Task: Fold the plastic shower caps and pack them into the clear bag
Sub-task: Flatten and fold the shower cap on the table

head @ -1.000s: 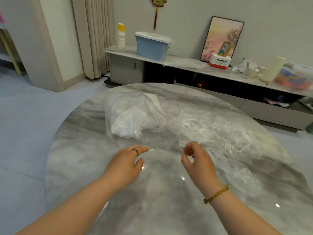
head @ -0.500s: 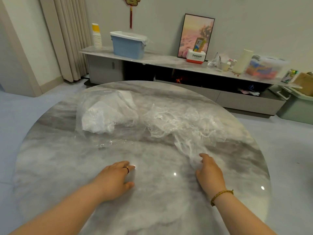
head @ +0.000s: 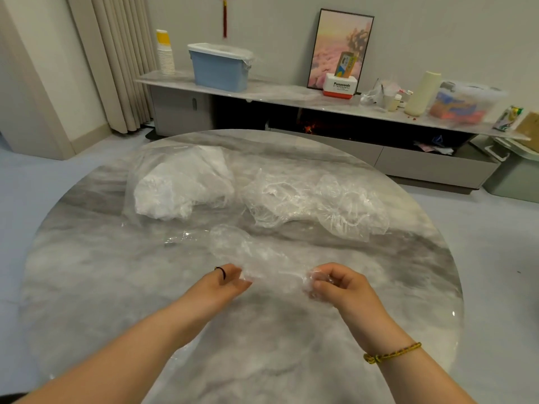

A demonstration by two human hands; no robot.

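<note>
The person's left hand point(head: 226, 282) and right hand point(head: 339, 287) hold one thin, crinkled, transparent plastic shower cap point(head: 253, 255) low over the near middle of the round grey marble-patterned table point(head: 87, 272). The left hand pinches one edge of it between thumb and fingertips. The right hand has its fingers curled round a bunched end, so neither hand is free. Held at two opposite points like this, the shower cap is drawn out between the hands and its far part trails forward onto the tabletop, which looks like the set-up for flattening it and making a first fold. Beyond it, right of centre, lies the loose pile of clear unfolded caps point(head: 318, 199), near enough to be taken one at a time. To the left of that pile lies the large clear bag point(head: 180, 185), holding a white mass of what seem to be folded caps; which way its mouth faces cannot be told. This layout seems meant to let each cap pass from pile to hands to bag.
</note>
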